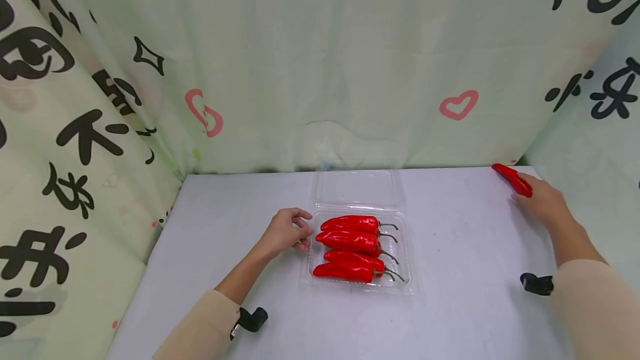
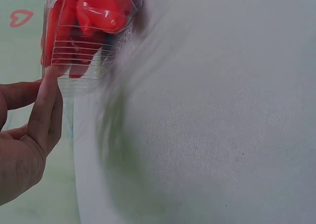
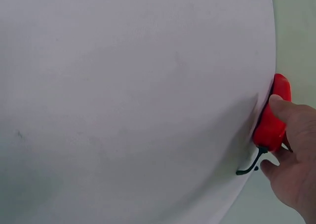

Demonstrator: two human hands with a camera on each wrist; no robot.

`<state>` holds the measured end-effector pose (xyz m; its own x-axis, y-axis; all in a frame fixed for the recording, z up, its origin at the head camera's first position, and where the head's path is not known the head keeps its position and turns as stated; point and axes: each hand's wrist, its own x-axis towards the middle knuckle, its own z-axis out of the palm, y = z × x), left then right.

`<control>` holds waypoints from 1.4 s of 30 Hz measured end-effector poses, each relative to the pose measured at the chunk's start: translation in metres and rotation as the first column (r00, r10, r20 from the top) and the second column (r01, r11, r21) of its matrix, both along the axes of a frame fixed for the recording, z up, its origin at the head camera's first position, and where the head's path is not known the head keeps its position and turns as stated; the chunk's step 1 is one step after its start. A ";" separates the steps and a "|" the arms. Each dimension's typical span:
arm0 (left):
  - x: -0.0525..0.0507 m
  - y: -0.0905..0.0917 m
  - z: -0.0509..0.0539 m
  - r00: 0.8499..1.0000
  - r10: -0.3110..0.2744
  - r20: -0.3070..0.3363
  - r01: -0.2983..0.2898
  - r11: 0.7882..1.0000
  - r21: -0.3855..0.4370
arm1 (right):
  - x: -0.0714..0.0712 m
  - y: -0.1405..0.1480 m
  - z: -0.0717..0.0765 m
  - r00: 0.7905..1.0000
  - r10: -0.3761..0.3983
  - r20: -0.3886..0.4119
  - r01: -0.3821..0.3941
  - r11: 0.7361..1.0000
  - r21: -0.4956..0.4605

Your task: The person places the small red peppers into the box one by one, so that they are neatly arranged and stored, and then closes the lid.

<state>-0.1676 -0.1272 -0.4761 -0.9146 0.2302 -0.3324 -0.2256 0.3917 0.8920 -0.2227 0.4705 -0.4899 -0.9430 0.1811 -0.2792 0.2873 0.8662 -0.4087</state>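
Several red chili peppers (image 1: 350,242) with green stems lie side by side in a clear plastic clamshell box (image 1: 407,288), its lid (image 1: 357,188) folded back flat behind it. At the box's left side is my left hand (image 1: 290,230), its fingers loosely bent and fingertips touching the box wall, as the left wrist view shows (image 2: 42,115). At the table's far right corner, my right hand (image 1: 542,199) grips another red chili pepper (image 1: 512,178). In the right wrist view, the thumb lies over this pepper (image 3: 270,128) and its stem points away from the tip.
A white-covered table (image 1: 450,304) carries the box near its middle. Pale green curtains (image 1: 340,71) with black lettering and pink hearts hang along the back and both sides. A small black camera mount sits on each wrist.
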 end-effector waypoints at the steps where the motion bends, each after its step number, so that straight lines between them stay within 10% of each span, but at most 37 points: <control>1: 0.000 0.000 0.000 1.000 0.000 -0.001 0.000 1.000 -0.001 | 0.001 -0.001 0.000 1.000 -0.002 -0.010 0.002 1.000 0.003; 16: 0.002 0.001 0.001 1.000 0.004 -0.008 -0.004 1.000 -0.009 | 0.007 -0.009 -0.012 0.987 -0.071 -0.148 0.071 0.997 -0.006; 42: 0.001 0.001 0.000 1.000 0.008 0.000 -0.008 1.000 0.011 | 0.027 -0.017 0.002 0.989 -0.098 -0.109 0.096 0.995 -0.030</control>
